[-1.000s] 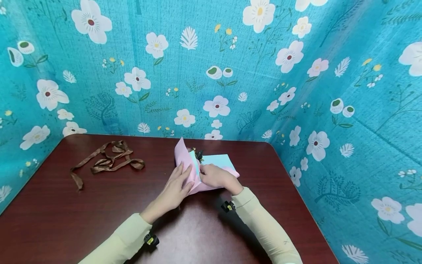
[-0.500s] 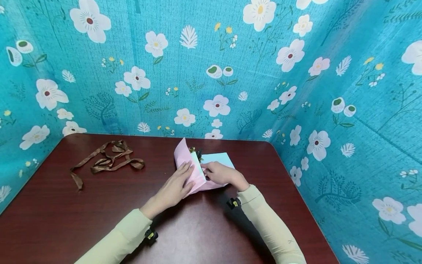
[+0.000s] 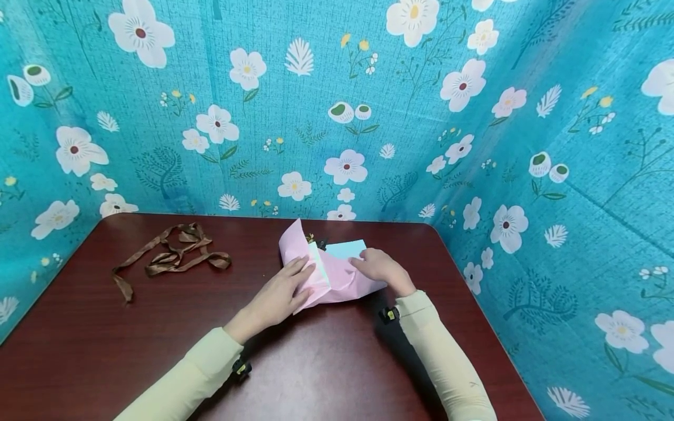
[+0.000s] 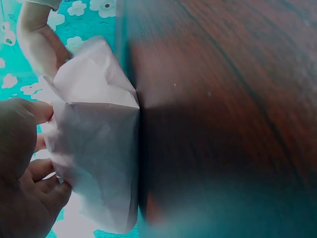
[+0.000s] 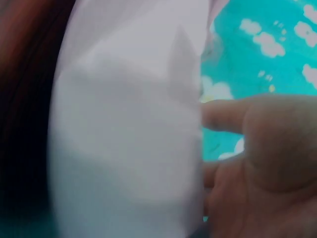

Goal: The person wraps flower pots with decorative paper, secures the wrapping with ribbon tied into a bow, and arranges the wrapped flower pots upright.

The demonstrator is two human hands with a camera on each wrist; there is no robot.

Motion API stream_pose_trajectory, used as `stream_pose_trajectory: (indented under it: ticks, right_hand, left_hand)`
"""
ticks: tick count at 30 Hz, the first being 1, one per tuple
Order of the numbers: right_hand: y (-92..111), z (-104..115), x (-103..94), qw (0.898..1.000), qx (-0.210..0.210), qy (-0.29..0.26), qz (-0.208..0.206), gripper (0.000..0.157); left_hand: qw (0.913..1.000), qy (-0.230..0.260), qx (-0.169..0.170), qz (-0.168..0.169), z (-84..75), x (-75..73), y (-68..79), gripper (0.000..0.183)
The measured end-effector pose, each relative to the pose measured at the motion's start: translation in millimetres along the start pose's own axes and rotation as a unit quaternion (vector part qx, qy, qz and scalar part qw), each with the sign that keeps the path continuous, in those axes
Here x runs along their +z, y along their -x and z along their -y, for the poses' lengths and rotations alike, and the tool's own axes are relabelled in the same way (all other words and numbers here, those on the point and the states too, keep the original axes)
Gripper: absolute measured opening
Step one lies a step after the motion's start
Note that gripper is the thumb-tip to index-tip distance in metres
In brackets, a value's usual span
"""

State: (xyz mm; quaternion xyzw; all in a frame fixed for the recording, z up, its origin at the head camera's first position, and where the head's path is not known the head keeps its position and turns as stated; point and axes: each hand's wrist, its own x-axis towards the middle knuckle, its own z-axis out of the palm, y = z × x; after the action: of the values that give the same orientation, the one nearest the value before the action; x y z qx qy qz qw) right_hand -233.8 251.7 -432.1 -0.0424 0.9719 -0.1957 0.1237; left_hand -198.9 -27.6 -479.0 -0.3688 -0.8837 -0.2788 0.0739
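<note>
A sheet of pink wrapping paper point(image 3: 347, 282) lies folded near the back of the table, its light blue inner side point(image 3: 344, 250) showing at the top right. From its top opening peek dark leaves with yellowish bits point(image 3: 322, 244); whatever else is inside is hidden. My left hand point(image 3: 276, 295) rests with spread fingers on the left fold, whose pointed corner stands up. My right hand point(image 3: 381, 270) touches the right flap from above, fingers lightly bent. In the right wrist view, its thumb point(image 5: 225, 116) meets the paper's upper surface.
A crumpled brown ribbon point(image 3: 181, 251) lies in loops at the back left of the dark red-brown table point(image 3: 316, 362). Behind and to the right hangs a blue floral cloth point(image 3: 295, 117). Small black devices point(image 3: 389, 314) are worn at the wrists.
My right hand has come out from beside the leaves and moved right. The pink right flap now covers more of the blue side. My left hand stays on the left fold.
</note>
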Motion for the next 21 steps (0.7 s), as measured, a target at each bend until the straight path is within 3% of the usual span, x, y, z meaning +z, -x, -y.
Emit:
stream_pose_trajectory:
  ticks: [4, 12, 21]
  right_hand:
    - [-3, -13, -4.4, 0.998, 0.066, -0.013, 0.009, 0.059]
    - [-12, -24, -5.3, 0.988, 0.051, -0.131, -0.061, 0.026]
    - [-28, -41, 5.8, 0.984, 0.088, -0.146, -0.056, 0.025]
  left_hand:
    - [1.0000, 0.000, 0.005, -0.003, 0.0, 0.9, -0.5, 0.053]
    - [0.9997, -0.020, 0.005, 0.013, 1.0, -2.5, -3.6, 0.052]
    - [0.9994, -0.016, 0.001, 0.029, -2.5, -3.7, -12.4, 0.050]
